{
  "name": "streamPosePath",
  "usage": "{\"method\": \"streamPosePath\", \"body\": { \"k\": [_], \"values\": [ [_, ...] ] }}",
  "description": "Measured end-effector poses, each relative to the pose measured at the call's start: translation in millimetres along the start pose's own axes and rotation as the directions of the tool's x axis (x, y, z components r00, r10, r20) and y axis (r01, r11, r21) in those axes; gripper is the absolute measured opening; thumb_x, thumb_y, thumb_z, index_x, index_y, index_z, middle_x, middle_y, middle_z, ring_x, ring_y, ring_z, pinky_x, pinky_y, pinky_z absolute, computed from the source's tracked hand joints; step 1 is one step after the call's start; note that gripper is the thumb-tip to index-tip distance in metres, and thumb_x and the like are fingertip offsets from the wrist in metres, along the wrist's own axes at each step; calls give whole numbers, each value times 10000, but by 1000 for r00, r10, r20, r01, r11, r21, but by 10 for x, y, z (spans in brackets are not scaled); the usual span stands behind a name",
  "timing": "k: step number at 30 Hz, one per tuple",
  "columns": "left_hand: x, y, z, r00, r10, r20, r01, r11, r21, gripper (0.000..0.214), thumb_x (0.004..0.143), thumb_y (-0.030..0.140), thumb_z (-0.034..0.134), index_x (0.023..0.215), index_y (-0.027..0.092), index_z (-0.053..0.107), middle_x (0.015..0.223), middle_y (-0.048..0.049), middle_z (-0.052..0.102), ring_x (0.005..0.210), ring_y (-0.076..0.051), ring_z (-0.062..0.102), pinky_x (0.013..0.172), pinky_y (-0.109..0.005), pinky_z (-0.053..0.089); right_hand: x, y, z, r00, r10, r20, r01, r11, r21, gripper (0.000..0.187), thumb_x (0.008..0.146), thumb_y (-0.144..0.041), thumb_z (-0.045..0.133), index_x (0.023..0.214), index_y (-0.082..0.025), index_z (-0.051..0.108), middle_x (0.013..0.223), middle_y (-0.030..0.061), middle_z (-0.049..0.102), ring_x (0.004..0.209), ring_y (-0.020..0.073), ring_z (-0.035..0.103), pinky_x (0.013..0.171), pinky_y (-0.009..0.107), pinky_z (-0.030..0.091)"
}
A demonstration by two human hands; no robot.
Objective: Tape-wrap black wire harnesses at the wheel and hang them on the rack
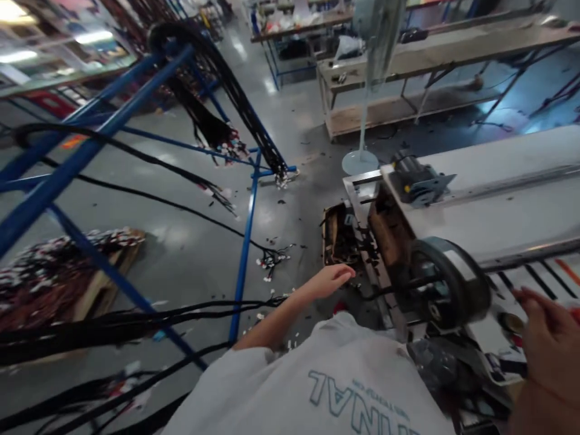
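Observation:
My left hand (330,280) hangs low beside my white shirt, fingers stretched out together and holding nothing. It is close to a black cable (371,295) that runs toward a round grey wheel (453,290) at the end of the long white table (498,205). An open dark box (338,237) sits on the floor just beyond that hand. My right hand (550,341) is blurred at the right edge, above the table's striped part. Its fingers reach left toward the wheel, and I cannot make out whether they grip anything.
A blue metal rack (247,241) draped with black cable harnesses (136,317) fills the left. A pallet of harnesses (67,266) lies on the floor. A pedestal fan (362,158) and wooden benches (435,54) stand behind. A small motor (419,181) sits on the table's end.

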State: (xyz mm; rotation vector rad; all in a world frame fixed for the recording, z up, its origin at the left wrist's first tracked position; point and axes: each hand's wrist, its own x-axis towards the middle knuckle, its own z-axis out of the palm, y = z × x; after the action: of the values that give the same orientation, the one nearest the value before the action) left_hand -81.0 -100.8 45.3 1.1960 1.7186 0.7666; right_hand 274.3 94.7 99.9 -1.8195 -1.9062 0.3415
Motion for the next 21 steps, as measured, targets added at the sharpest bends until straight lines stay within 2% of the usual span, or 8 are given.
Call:
{"method": "streamPosePath", "body": {
  "k": [3, 5, 8, 10, 12, 15, 17, 21],
  "values": [
    [-499, -558, -222, 977, -154, -150, 142, 986, -87, 353, 951, 365, 405, 1100, 168, 657, 1107, -76, 728, 1026, -198, 657, 944, -310, 500, 229, -776, 363, 980, -197, 16, 195, 977, 89, 479, 797, -442, 463, 1091, -189, 744, 873, 132, 716, 789, 279, 669, 751, 398, 517],
    [-787, -831, -354, 931, -249, -268, 210, 964, -165, 373, 952, 380, 394, 1148, 168, 632, 1123, -84, 726, 1042, -204, 660, 953, -323, 504, 355, -1238, 723, 949, -311, 44, 297, 935, 195, 443, 825, -418, 458, 1064, -174, 740, 935, 131, 724, 822, 246, 670, 801, 359, 505],
    [-1062, -1033, -497, 843, -358, -402, 284, 930, -233, 413, 949, 383, 399, 1251, 160, 571, 1159, -101, 709, 1052, -207, 663, 923, -325, 524, 408, -1817, 1500, 902, -377, 209, 311, 904, 292, 479, 879, -408, 457, 1179, -99, 667, 1123, 179, 691, 976, 234, 656, 896, 329, 475],
    [-1118, -1045, -567, 813, -353, -463, 310, 936, -169, 434, 948, 378, 418, 1310, 171, 538, 1197, -102, 687, 1083, -207, 649, 930, -324, 523, 313, -2068, 2099, 862, -321, 393, 262, 945, 197, 682, 855, -464, 566, 1338, 14, 519, 1289, 284, 583, 1139, 303, 598, 965, 375, 445],
    [-1079, -1016, -637, 811, -292, -507, 339, 941, 1, 459, 944, 371, 457, 1363, 190, 511, 1265, -111, 648, 1166, -229, 604, 1005, -358, 485, 145, -2164, 2631, 809, -205, 550, 236, 972, 15, 927, 777, -526, 690, 1405, 85, 388, 1329, 371, 503, 1197, 403, 551, 966, 457, 442],
    [-911, -1007, -736, 845, -243, -476, 391, 889, 240, 492, 942, 350, 492, 1412, 206, 477, 1348, -130, 587, 1249, -272, 539, 1076, -425, 427, -70, -2055, 3120, 806, -111, 582, 258, 950, -176, 772, 838, -528, 619, 1364, 12, 453, 1215, 339, 588, 1090, 450, 608, 866, 526, 481],
    [-786, -1055, -782, 863, -273, -425, 415, 863, 288, 488, 957, 345, 471, 1424, 201, 462, 1352, -141, 579, 1236, -281, 545, 1057, -439, 442, -125, -1925, 3230, 839, -133, 527, 287, 932, -222, 631, 895, -502, 529, 1331, -48, 498, 1141, 289, 637, 1020, 435, 644, 817, 527, 496],
    [-578, -1291, -873, 873, -332, -357, 441, 849, 291, 478, 981, 343, 421, 1431, 185, 449, 1326, -143, 589, 1211, -274, 556, 1041, -427, 455, -130, -1793, 3206, 840, -149, 522, 312, 919, -240, 624, 901, -528, 497, 1330, -75, 519, 1071, 267, 662, 917, 413, 674, 739, 499, 508]
  ]
}}
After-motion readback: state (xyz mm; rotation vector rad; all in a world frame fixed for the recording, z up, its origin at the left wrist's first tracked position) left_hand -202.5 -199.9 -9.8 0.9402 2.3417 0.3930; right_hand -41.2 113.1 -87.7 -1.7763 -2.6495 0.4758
